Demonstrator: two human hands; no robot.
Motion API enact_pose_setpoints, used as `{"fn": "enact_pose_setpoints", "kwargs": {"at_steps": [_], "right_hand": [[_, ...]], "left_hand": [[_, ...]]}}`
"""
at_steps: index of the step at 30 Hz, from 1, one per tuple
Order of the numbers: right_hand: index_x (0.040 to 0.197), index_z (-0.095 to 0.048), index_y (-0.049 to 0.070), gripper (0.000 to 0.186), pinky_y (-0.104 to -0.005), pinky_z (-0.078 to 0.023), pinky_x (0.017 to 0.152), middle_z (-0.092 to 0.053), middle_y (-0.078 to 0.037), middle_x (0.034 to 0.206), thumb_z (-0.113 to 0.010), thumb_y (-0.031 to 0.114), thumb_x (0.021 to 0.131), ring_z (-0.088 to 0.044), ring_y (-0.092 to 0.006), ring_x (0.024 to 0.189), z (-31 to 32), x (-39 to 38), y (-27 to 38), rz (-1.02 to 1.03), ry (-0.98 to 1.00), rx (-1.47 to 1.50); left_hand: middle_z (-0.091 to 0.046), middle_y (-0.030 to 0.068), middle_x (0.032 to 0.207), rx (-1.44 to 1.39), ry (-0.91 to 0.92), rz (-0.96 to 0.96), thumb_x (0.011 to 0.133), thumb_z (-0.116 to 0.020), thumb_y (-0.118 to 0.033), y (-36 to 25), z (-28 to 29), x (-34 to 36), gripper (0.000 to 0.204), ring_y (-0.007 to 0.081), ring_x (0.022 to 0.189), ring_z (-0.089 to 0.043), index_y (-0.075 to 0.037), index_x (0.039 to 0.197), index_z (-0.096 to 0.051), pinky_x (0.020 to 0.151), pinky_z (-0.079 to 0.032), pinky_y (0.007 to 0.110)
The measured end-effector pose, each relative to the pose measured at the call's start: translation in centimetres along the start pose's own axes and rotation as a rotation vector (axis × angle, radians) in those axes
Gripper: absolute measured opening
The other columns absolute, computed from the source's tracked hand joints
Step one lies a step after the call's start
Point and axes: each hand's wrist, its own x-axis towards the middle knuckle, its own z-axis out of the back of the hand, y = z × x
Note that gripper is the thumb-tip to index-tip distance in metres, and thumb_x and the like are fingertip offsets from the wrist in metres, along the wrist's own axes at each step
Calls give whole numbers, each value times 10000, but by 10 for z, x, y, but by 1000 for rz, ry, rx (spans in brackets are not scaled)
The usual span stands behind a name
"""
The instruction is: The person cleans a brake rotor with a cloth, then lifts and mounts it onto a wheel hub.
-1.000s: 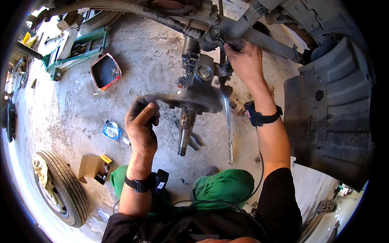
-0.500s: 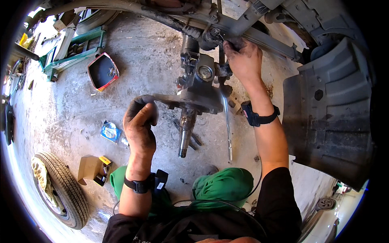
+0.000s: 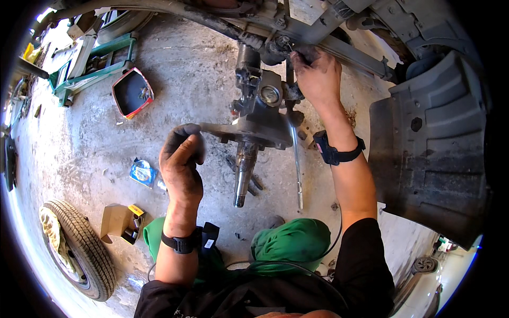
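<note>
Steering knuckle (image 3: 270,95) and its round flange (image 3: 260,129) hang under the raised vehicle, between the crouching person's two arms, with the greasy spindle (image 3: 245,172) pointing down toward the green-trousered knees (image 3: 291,241). From where I stand, the left hand (image 3: 181,164) has its fingers curled at the flange's left edge, though I can't tell whether they grip it, while the right hand (image 3: 319,74), fingers bunched together, is up beside the dark joint (image 3: 275,51), what it pinches hidden from me. Over on the concrete floor (image 3: 180,79) lie a tyre (image 3: 93,252) and an open cardboard box (image 3: 112,222).
</note>
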Motion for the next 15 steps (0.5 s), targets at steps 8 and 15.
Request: {"fn": "enact_pose_setpoints", "kwargs": {"at_steps": [8, 15], "right_hand": [[901, -644, 27, 213, -428, -523, 693, -678, -181, 867, -700, 209, 805, -648, -389, 779, -15, 7, -7, 95, -74, -100], [946, -614, -7, 244, -438, -509, 793, -684, -196, 934, -711, 168, 807, -655, -377, 876, -5, 3, -5, -90, 45, 119]], "left_hand": [[-563, 20, 774, -7, -11, 10, 875, -571, -158, 1, -1, 2, 183, 100, 663, -484, -27, 997, -607, 559, -338, 225], [-555, 21, 762, -4, -9, 18, 872, -575, -166, 1, 1, 4, 191, 100, 652, -473, -26, 997, -607, 559, -333, 227]]}}
